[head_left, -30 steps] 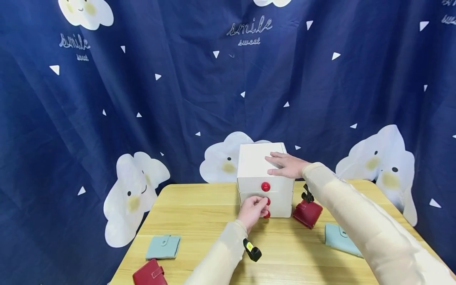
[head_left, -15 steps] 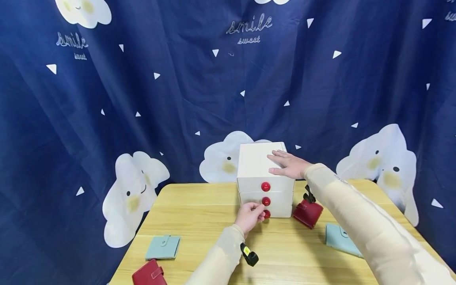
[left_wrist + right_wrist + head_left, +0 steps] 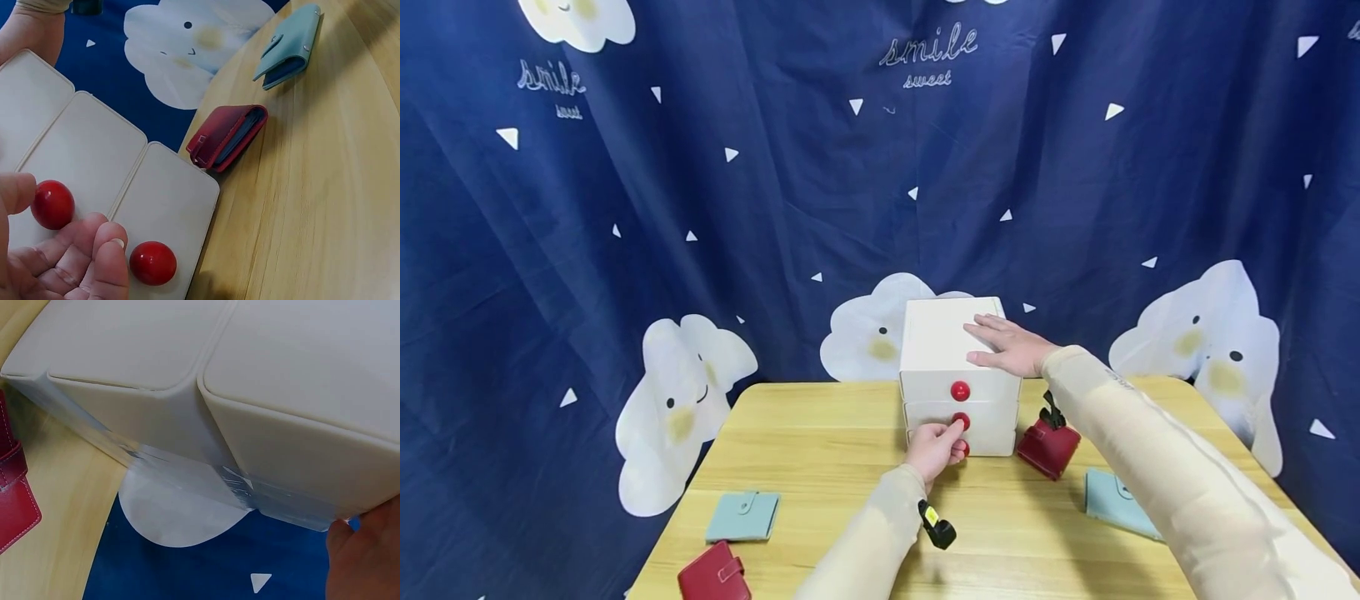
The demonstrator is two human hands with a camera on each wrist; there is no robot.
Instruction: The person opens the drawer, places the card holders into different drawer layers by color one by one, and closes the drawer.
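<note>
A white drawer box (image 3: 947,342) with three red knobs stands at the back of the table. My left hand (image 3: 931,450) is at its front, with thumb and curled fingers around the middle red knob (image 3: 53,205). The lower red knob (image 3: 154,263) sits just beside those fingers, and the top knob (image 3: 960,391) is free. My right hand (image 3: 1011,346) lies with extended fingers on the right part of the box's top. In the right wrist view only a dark edge of that hand shows against the box.
A red wallet (image 3: 1048,448) stands close to the box's right side, with a light blue wallet (image 3: 1120,504) nearer the right forearm. Another light blue wallet (image 3: 742,516) and a red wallet (image 3: 715,573) lie at the table's left. A blue curtain (image 3: 820,183) hangs behind.
My left hand left the middle knob, dropped slightly towards the lower one, then came back up to the middle knob. My right hand shifted slightly right on the box top.
</note>
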